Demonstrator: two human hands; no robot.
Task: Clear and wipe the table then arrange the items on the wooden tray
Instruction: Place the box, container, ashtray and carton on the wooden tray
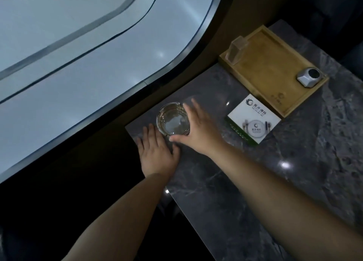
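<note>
The right hand (198,129) cups the glass ashtray (172,120) at the desk (255,182) corner nearest the window, fingers (188,108) spread round its rim, apparently gripping. The left hand (157,152) lies flat beside it, fingers together. The arranging step looks under way; next, carry it to the wooden tray (271,64) at the far edge.

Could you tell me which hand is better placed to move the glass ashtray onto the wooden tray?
The right hand, probably: it already curls around the glass ashtray, and the wooden tray lies on that side. The left hand rests flat on the table, beside the ashtray.
</note>
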